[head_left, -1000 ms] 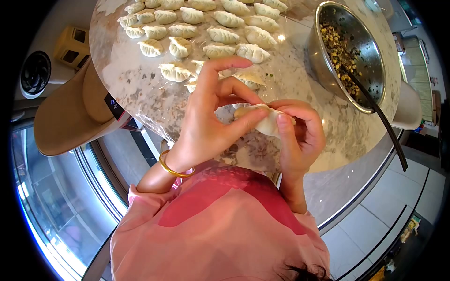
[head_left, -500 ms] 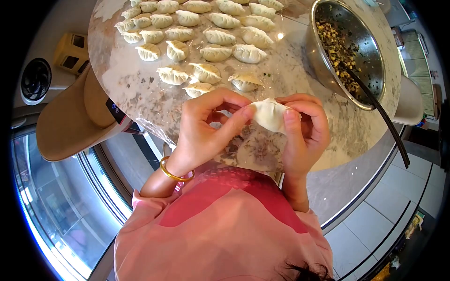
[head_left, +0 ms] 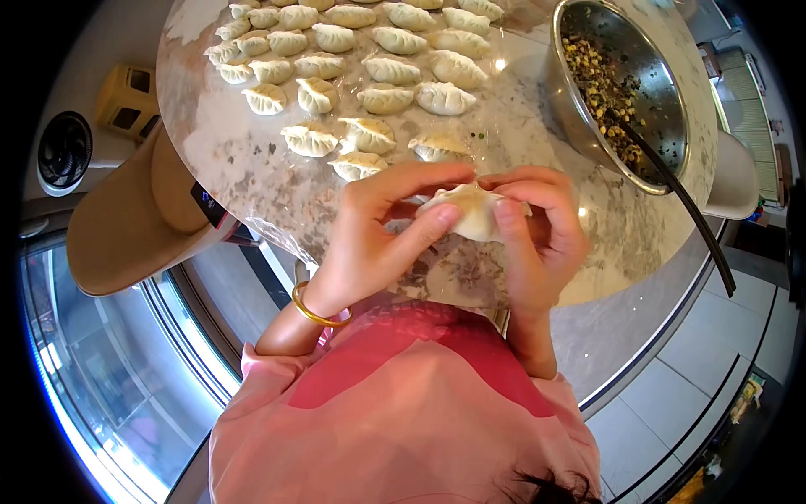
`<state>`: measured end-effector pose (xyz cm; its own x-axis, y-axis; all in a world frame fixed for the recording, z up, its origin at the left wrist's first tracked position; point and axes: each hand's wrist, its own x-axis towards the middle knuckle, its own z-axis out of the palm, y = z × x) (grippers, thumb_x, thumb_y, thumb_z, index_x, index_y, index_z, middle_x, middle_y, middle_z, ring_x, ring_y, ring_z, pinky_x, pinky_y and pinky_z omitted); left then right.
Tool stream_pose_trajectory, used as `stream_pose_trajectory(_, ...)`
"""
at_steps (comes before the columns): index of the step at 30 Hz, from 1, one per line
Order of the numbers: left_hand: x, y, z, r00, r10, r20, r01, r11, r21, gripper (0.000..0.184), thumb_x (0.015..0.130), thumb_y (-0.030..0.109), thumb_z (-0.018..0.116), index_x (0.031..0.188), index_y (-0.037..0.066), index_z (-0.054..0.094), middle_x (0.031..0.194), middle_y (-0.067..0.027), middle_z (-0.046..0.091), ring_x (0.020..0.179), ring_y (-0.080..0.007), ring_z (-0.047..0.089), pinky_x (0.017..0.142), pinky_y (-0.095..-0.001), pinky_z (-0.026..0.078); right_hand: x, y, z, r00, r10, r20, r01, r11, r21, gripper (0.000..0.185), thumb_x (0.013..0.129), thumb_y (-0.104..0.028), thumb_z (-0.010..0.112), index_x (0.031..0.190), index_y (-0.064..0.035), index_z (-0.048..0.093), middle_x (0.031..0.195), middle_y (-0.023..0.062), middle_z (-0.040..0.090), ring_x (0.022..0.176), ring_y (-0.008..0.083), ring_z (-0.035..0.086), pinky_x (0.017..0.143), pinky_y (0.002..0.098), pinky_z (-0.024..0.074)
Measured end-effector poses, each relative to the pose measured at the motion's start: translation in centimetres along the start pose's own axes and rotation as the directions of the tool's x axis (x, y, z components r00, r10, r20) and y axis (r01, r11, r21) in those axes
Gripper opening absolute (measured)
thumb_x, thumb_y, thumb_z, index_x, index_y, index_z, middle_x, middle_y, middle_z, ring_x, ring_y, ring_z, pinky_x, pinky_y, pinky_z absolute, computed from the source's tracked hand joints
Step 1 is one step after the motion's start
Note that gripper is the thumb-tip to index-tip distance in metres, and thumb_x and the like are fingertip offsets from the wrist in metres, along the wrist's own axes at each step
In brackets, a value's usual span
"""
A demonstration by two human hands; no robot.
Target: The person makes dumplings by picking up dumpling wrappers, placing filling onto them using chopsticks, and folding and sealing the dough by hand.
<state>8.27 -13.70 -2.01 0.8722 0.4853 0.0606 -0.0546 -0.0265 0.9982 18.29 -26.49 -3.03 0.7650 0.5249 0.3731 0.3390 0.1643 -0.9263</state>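
A pale dumpling [head_left: 475, 215] is held up in front of me over the near part of the table. My left hand [head_left: 395, 218] pinches its left side between thumb and fingers. On the other side, my right hand [head_left: 541, 223] presses the top edge with thumb and fingertips. The dumpling's rim is partly covered by my fingers. Just beyond my hands lies a pleated dumpling [head_left: 439, 149] on the table, and two more sit left of it, one being the dumpling [head_left: 358, 165] by my left knuckles.
Rows of finished dumplings [head_left: 389, 70] spread over the far side of the round marbled table [head_left: 227, 181]. At the right stands a metal bowl [head_left: 669, 109] of chopped filling [head_left: 600, 84], dark chopsticks [head_left: 684, 202] sticking out past the table edge. A brown chair [head_left: 126, 227] is at the left.
My left fingers have slid inward along the dumpling's top edge, closer to my right fingers. The dumpling has shifted slightly left and is more covered.
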Motion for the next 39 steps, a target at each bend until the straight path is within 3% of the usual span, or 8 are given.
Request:
stream_pose_trajectory(6, 0.2, 0.0, 0.4, 0.993, -0.086, 0.082, 0.091, 0.995, -0.051, 0.027, 0.092, 0.013, 0.056, 0.111, -0.004, 0.062, 0.105, -0.0128, 0.066, 0.095, -0.0144, 0.061, 0.083, -0.0264, 0.049, 0.0, 0.0, 0.4, 0.998, -0.05, 0.04, 0.053, 0.994, -0.1, 0.012, 0.079, 0.0, 0.067, 0.091, -0.0004, 0.065, 0.103, 0.0132, 0.055, 0.09, 0.0204, 0.058, 0.079, 0.029, 0.0465)
stream_pose_trajectory(10, 0.3, -0.5, 0.7, 0.998, -0.062, 0.004, 0.062, 0.996, -0.06, 0.018, 0.09, 0.007, 0.059, 0.104, 0.0, 0.067, 0.097, -0.0068, 0.067, 0.082, -0.0069, 0.059, 0.068, -0.0202, 0.048, 0.4, -0.1, 0.0, 0.983, -0.167, 0.078, 0.181, 0.958, -0.225, 0.019, 0.078, -0.005, 0.069, 0.096, -0.0005, 0.064, 0.107, 0.0141, 0.054, 0.092, 0.0215, 0.059, 0.077, 0.0291, 0.0489)
stream_pose_trajectory(12, 0.4, -0.4, 0.4, 0.993, -0.112, -0.038, 0.107, 0.988, -0.112, 0.016, 0.09, 0.008, 0.059, 0.103, 0.001, 0.068, 0.092, -0.0028, 0.067, 0.079, -0.0036, 0.056, 0.065, -0.0181, 0.046, 0.2, -0.7, 0.3, 1.0, 0.006, -0.009, -0.005, 0.999, 0.032, 0.03, 0.077, -0.01, 0.072, 0.103, -0.0005, 0.062, 0.108, 0.0148, 0.054, 0.093, 0.0224, 0.06, 0.072, 0.0282, 0.0516)
stream_pose_trajectory(15, 0.6, -0.8, 0.5, 0.997, -0.022, -0.08, 0.011, 0.992, -0.127, 0.017, 0.091, 0.008, 0.058, 0.103, 0.0, 0.067, 0.092, -0.0023, 0.067, 0.077, -0.0027, 0.055, 0.064, -0.0172, 0.045, -0.4, 0.2, -0.3, 0.999, 0.029, 0.041, -0.03, 0.999, 0.026, 0.038, 0.076, -0.014, 0.073, 0.109, -0.0006, 0.059, 0.108, 0.0149, 0.056, 0.094, 0.023, 0.06, 0.069, 0.0278, 0.0532)
stream_pose_trajectory(22, 0.5, -0.3, 0.5, 0.995, -0.038, -0.092, 0.029, 0.995, -0.099, 0.017, 0.093, 0.009, 0.056, 0.101, -0.001, 0.066, 0.093, -0.0048, 0.068, 0.077, -0.004, 0.057, 0.065, -0.0185, 0.046, -0.7, -0.7, -0.6, 0.99, 0.1, -0.104, -0.093, 0.993, 0.067, 0.033, 0.073, -0.011, 0.076, 0.1, -0.0013, 0.06, 0.103, 0.015, 0.057, 0.091, 0.0234, 0.06, 0.07, 0.0287, 0.0524)
stream_pose_trajectory(27, 0.7, -0.3, 0.8, 0.995, -0.064, -0.081, 0.053, 0.989, -0.137, 0.016, 0.094, 0.008, 0.052, 0.101, -0.003, 0.061, 0.096, -0.0088, 0.067, 0.081, -0.007, 0.059, 0.071, -0.0205, 0.048, -0.4, -0.8, -1.1, 0.98, -0.198, 0.034, 0.198, 0.925, -0.326, 0.023, 0.072, -0.005, 0.075, 0.088, -0.0023, 0.058, 0.102, 0.016, 0.058, 0.09, 0.0263, 0.06, 0.076, 0.0324, 0.0505)
stream_pose_trajectory(33, 0.7, -0.6, 1.6, 0.994, -0.101, 0.038, 0.107, 0.946, -0.307, 0.011, 0.092, 0.004, 0.054, 0.102, -0.001, 0.053, 0.108, -0.0108, 0.062, 0.097, -0.0122, 0.058, 0.082, -0.0258, 0.048, -0.5, -0.3, -0.5, 0.987, -0.158, -0.033, 0.148, 0.97, -0.191, 0.017, 0.076, 0.001, 0.07, 0.087, -0.0011, 0.057, 0.099, 0.0175, 0.062, 0.086, 0.0261, 0.062, 0.075, 0.0303, 0.0509)
stream_pose_trajectory(39, 0.8, -0.4, 2.0, 1.0, -0.022, -0.017, 0.021, 0.998, -0.06, 0.02, 0.082, 0.004, 0.068, 0.1, -0.001, 0.06, 0.1, -0.0073, 0.062, 0.093, -0.0107, 0.058, 0.079, -0.0249, 0.047, -1.0, 0.3, -0.2, 0.989, -0.115, -0.089, 0.102, 0.984, -0.144, 0.016, 0.076, 0.002, 0.069, 0.086, -0.0011, 0.057, 0.095, 0.0171, 0.063, 0.08, 0.025, 0.063, 0.07, 0.0288, 0.0508)
